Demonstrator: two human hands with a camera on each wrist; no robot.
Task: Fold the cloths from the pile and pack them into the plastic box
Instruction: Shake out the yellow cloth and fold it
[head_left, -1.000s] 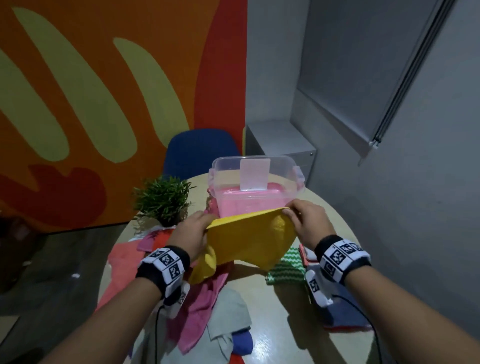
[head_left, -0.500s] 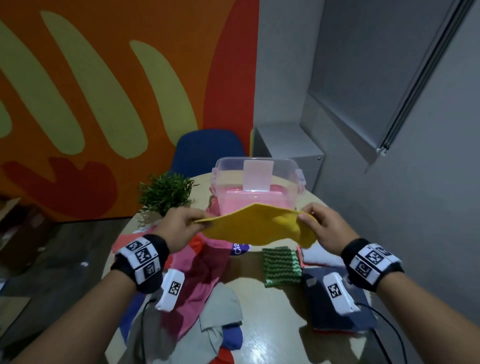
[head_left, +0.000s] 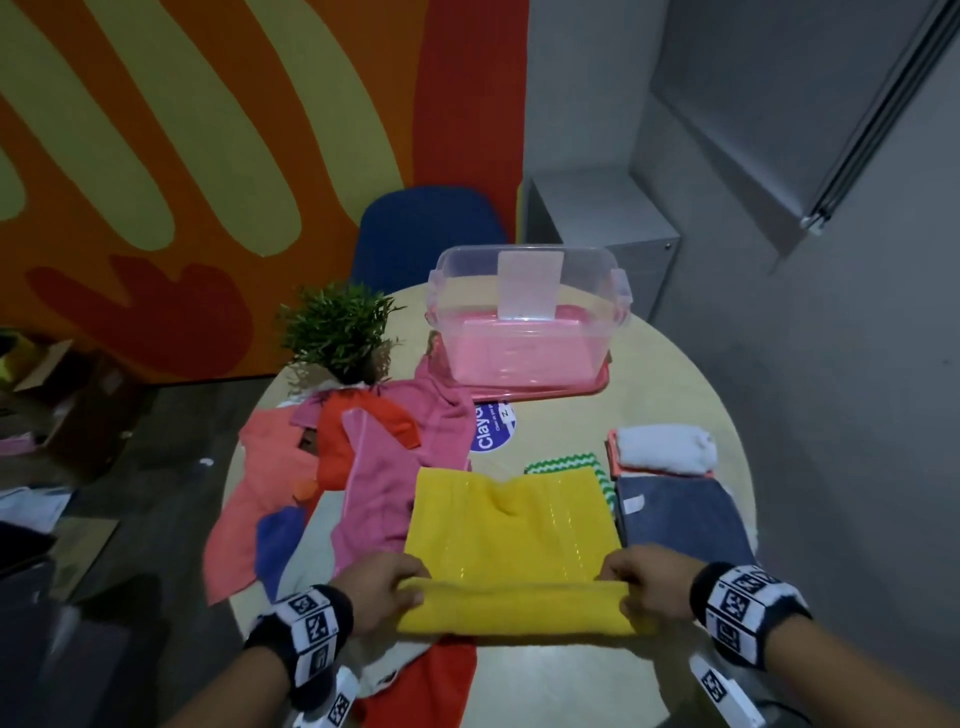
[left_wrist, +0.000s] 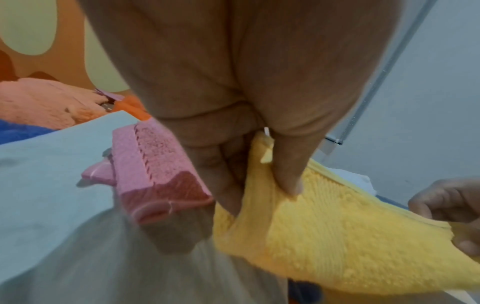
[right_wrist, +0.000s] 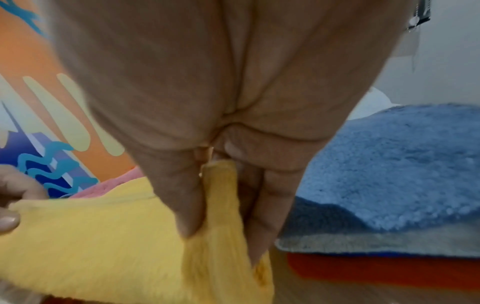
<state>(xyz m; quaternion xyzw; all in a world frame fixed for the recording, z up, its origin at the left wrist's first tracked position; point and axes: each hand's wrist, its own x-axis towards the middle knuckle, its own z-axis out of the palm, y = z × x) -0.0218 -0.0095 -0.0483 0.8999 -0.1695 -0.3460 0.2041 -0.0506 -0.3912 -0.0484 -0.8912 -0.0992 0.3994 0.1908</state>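
A yellow cloth (head_left: 511, 525) lies spread on the round table (head_left: 670, 374), its near edge lifted and rolled over. My left hand (head_left: 387, 590) pinches the near left corner of the yellow cloth (left_wrist: 324, 242) between thumb and fingers. My right hand (head_left: 647, 584) pinches the near right corner of the yellow cloth (right_wrist: 103, 246). The clear plastic box (head_left: 527, 317) stands at the far side of the table on a pink lid. A loose pile of pink, red and blue cloths (head_left: 384, 467) lies to the left.
Folded cloths sit at the right: a blue one (head_left: 680, 519), a white roll (head_left: 665, 448), a green zigzag one (head_left: 563, 461). A potted plant (head_left: 337, 332) stands at the far left, a blue chair (head_left: 431, 234) behind the table, and a grey cabinet (head_left: 597, 218) in the corner.
Both hands have brought the yellow cloth down from in front of the box and laid it flat on the table, drawing its near edge toward me. My head has tilted downward.
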